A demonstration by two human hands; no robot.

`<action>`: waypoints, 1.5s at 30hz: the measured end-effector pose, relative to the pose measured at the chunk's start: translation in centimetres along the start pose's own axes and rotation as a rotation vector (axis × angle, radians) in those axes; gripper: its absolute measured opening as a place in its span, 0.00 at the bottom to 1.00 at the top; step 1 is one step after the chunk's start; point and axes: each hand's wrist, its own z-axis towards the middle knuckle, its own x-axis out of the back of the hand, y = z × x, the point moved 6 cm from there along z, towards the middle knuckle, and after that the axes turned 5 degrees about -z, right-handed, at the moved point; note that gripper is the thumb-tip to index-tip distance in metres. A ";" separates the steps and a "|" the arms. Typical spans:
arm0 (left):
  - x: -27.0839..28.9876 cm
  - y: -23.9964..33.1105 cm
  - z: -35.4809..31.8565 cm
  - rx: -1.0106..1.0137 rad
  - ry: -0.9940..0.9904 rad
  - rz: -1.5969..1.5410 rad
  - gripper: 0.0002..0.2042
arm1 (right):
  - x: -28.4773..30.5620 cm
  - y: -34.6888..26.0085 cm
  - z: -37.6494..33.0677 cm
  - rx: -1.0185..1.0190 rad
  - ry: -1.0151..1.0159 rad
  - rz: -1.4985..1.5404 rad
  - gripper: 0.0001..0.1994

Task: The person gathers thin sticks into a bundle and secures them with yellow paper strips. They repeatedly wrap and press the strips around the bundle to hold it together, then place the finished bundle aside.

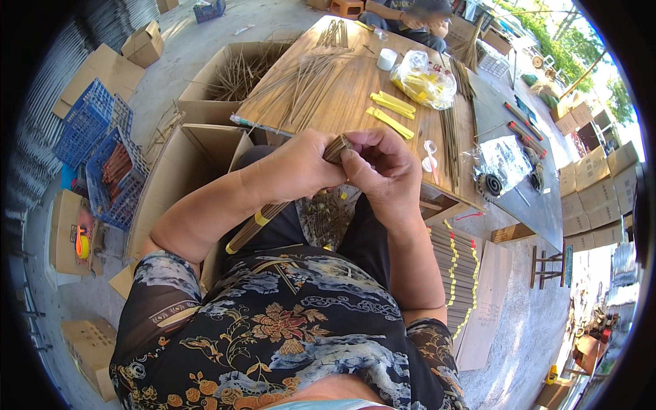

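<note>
A bundle of thin brown sticks [275, 210] slants up from my lap, with yellow bands around its lower part. My left hand [301, 167] is wrapped round the upper part of the bundle. At the bundle's top end, my right hand [384, 171] has its fingers curled and its thumb pressed against the sticks. Whether the right fingers also pinch something small is hidden. Beyond my hands, loose sticks [304, 89] lie spread over the wooden table [355, 51]. Yellow strips [392, 113] lie on the table near a clear plastic bag [425, 80] with yellow pieces inside.
An open carton of sticks [242, 75] stands left of the table, near blue crates [89, 126]. Banded bundles [454, 273] lie in a row at my right. A grey table [526, 184] holds tools. Another person [410, 20] sits across the table. Stacked cartons [594, 195] stand far right.
</note>
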 end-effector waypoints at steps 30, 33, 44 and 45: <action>-0.9 -4.1 -2.6 0.309 -0.240 -0.633 0.12 | -1.0 2.6 -0.5 0.048 -0.090 -0.300 0.08; -0.9 -4.9 -2.9 0.309 -0.256 -0.646 0.17 | -1.3 3.3 -0.6 -0.066 -0.140 -0.163 0.10; -0.5 -5.9 -2.9 0.314 -0.230 -0.640 0.19 | -1.3 3.6 -0.8 -0.174 -0.391 0.119 0.10; -0.7 -6.1 -3.0 0.328 -0.231 -0.651 0.19 | -1.2 3.8 -0.8 -0.180 -0.406 0.128 0.09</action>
